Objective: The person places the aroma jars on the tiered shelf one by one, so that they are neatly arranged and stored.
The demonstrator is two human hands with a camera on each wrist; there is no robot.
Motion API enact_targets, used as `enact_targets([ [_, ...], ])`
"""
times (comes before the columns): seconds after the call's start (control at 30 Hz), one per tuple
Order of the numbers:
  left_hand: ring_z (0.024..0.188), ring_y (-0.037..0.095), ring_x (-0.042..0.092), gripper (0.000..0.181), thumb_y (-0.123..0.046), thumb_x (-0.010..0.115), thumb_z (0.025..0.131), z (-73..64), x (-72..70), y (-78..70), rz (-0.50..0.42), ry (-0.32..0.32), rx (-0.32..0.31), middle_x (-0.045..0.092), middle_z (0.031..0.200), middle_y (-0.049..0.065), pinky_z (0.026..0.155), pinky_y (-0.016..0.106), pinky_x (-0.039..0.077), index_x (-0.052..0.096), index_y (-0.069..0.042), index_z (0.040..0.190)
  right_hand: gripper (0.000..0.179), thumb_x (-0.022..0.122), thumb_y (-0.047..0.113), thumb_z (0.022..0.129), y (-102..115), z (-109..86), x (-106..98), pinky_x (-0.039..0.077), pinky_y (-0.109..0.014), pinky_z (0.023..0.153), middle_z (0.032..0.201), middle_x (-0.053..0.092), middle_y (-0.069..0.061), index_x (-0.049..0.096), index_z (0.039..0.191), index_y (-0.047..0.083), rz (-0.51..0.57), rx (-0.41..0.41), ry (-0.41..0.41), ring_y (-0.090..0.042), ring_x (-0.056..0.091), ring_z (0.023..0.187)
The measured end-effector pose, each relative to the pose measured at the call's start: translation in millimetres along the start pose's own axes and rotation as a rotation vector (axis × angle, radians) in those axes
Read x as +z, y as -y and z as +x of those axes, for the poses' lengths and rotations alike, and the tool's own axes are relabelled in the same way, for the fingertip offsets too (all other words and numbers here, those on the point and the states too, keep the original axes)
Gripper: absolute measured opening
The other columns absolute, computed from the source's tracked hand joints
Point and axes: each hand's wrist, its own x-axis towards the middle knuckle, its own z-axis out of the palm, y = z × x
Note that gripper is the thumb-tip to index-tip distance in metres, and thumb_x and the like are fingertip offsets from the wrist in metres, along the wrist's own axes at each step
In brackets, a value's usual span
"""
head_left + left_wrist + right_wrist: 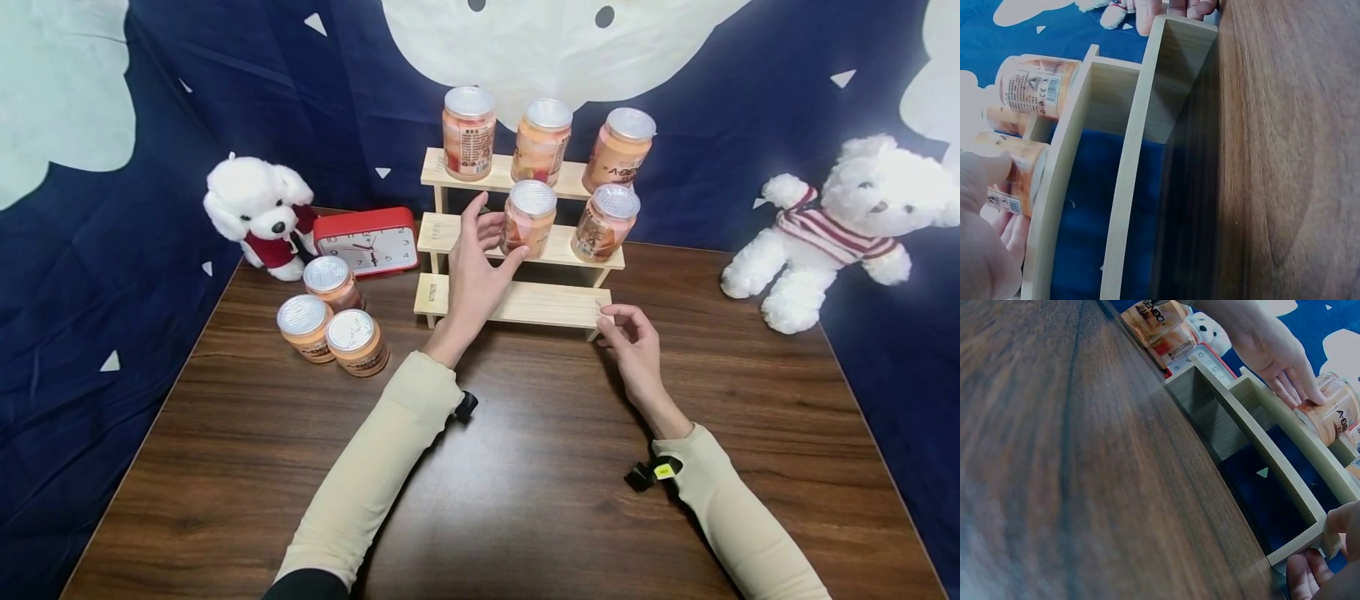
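Observation:
A three-tier wooden display rack (551, 304) stands at the back of the table. My left hand (480, 271) holds an orange-labelled jar (529, 223) with a clear lid, thumb and fingers around its sides, at the middle tier. In the left wrist view that jar (1030, 172) sits right at the tier's board. My right hand (636, 354) pinches the right end of the lowest tier; the right wrist view has its thumb over the board's corner. Another jar (606, 223) stands to the right on the middle tier. Three more, including a back-left jar (468, 137), line the top tier.
Left of the rack, three similar jars, one at the front (358, 343), cluster on the brown table (525, 467). Behind them are a red clock (367, 242) and a white plush dog (262, 212). A white teddy bear (832, 229) sits at right, before a dark blue curtain.

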Motion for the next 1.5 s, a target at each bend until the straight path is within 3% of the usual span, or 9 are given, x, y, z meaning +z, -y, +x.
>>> enact_targets([
  [0.27,0.13,0.034,0.069,0.085,0.006,0.085,0.093,-0.9,1.9,0.4,-0.031,0.01,-0.002,0.067,0.143,0.026,0.113,0.032,0.057,0.038,0.004,0.164,0.025,0.071,-0.007,0.103,0.9,-0.3,0.6,0.062,-0.02,0.069,0.091,0.059,0.001,0.063,0.124,-0.018,-0.003,-0.001,-0.001,-0.009,0.064,0.073],
  [0.53,0.135,0.033,0.067,0.083,0.016,0.078,0.094,-2.2,1.0,0.0,-0.047,0.037,-0.048,0.066,0.148,0.024,0.116,0.03,0.055,0.037,0.003,0.165,0.025,0.07,-0.008,0.103,2.2,-0.6,1.5,0.062,-0.021,0.069,0.091,0.06,0.0,0.062,0.124,-0.019,0.001,-0.009,0.002,-0.009,0.064,0.073],
  [0.97,0.133,0.034,0.069,0.08,0.013,0.079,0.094,-4.1,2.6,4.9,-0.03,0.015,-0.027,0.067,0.146,0.025,0.114,0.03,0.057,0.039,0.005,0.163,0.024,0.069,-0.009,0.103,2.6,-0.8,1.8,0.062,-0.021,0.069,0.092,0.061,-0.001,0.062,0.123,-0.019,0.005,-0.011,0.004,-0.01,0.064,0.073],
  [1.2,0.133,0.032,0.068,0.08,0.012,0.081,0.093,-10.4,-0.8,0.7,-0.031,-0.013,-0.045,0.067,0.146,0.024,0.114,0.026,0.055,0.041,0.003,0.163,0.022,0.07,-0.009,0.103,3.2,-0.4,2.8,0.062,-0.021,0.069,0.092,0.061,-0.001,0.063,0.122,-0.018,0.009,-0.021,0.01,-0.01,0.063,0.073],
  [1.5,0.129,0.03,0.07,0.077,0.007,0.083,0.094,-19.2,-6.2,-7.5,-0.027,-0.033,-0.033,0.072,0.141,0.019,0.106,0.036,0.062,0.046,0.0,0.161,0.022,0.069,-0.009,0.103,3.6,-0.7,2.3,0.062,-0.021,0.069,0.091,0.06,-0.002,0.063,0.122,-0.018,0.011,-0.019,0.006,-0.01,0.064,0.073],
])
